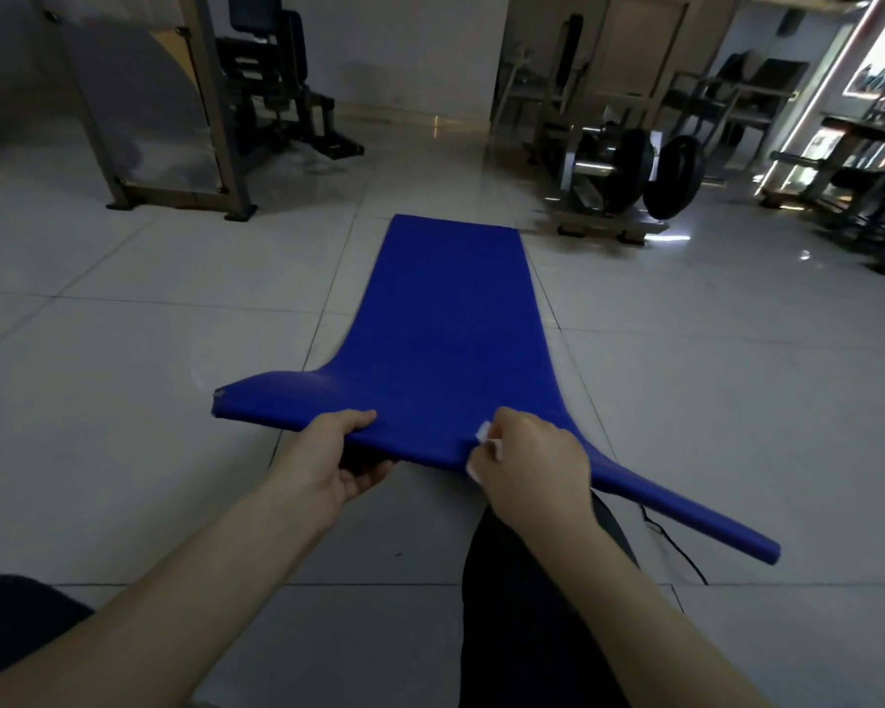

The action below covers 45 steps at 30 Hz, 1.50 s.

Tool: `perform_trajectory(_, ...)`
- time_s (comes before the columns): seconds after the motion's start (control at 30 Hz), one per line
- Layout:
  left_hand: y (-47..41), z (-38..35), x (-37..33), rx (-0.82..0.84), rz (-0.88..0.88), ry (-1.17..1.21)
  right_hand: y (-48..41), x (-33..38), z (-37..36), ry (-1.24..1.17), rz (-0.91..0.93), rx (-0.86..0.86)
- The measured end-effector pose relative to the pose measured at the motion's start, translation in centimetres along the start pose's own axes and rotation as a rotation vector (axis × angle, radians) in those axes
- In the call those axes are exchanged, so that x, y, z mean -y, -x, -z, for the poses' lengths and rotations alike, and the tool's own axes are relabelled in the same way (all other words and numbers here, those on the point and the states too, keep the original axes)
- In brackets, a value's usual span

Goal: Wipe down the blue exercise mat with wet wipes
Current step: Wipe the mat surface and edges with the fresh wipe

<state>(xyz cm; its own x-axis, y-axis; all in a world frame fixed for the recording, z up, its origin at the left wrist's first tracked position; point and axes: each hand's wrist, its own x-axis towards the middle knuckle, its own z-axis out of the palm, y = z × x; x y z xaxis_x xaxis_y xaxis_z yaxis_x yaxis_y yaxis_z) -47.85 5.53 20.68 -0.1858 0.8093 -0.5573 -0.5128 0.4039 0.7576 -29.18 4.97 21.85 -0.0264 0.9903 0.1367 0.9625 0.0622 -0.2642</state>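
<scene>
Where the tiled floor (124, 452) runs back, a dark machine (272, 84) stands far left and black plates (673, 176) far right, both well clear of the mat (445, 319). A thin black cable (675, 544) lies on the tiles near its right corner, and a dark trouser leg (522, 605) sits under the right forearm. The far room is dim and blurred, and the wipe (486, 436) shows only as white scraps poking out of the right hand (527, 462). The mat runs lengthwise away from the person, far end flat, near end lifted off the floor. The left hand (338, 457) grips the near edge, thumb on top, fingers curled beneath. The right hand pinches that edge just beside it, fingers closed round the wipe.
</scene>
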Motion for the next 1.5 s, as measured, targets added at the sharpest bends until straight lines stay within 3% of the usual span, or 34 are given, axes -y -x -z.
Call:
perform_trajectory(0.13, -0.2, 0.1, -0.5, 0.010, -0.025, -0.020, 0.1, -2.6, 1.0, 0.056, -0.086, -0.006)
perform_trajectory(0.27, -0.4, -0.1, -0.4, -0.021, -0.113, -0.008, -0.1, -0.9, 0.6, -0.023, -0.064, -0.038)
perform_trajectory(0.53, -0.1, -2.4, 1.9, 0.168, 0.076, -0.225, -1.9, 5.8, -1.2, -0.156, 0.153, 0.043)
perform_trajectory(0.73, -1.7, -2.2, 1.7, 0.077, 0.054, -0.143, -1.5, 0.6, 0.3, -0.089, -0.042, 0.118)
perform_trajectory(0.93, -2.0, -2.2, 1.2, 0.065, -0.002, -0.118, 0.0, -3.9, 1.4, 0.060, -0.207, 0.004)
perform_trajectory(1.03, -2.3, -2.4, 1.6, 0.043, 0.005, -0.117, -0.5, -1.0, 1.0, -0.034, -0.158, 0.070)
perform_trajectory(1.2, -2.4, -1.7, 1.0, 0.015, 0.020, -0.214, -1.5, 4.7, 0.3, -0.156, 0.135, 0.059)
perform_trajectory(1.33, -2.3, 0.3, -1.9, -0.074, -0.037, -0.154, -2.0, 1.6, 1.9, -0.158, 0.047, 0.154)
perform_trajectory(1.5, -2.5, 1.3, -0.8, -0.144, -0.082, -0.195, -1.5, -1.5, 0.9, -0.223, -0.038, 0.092)
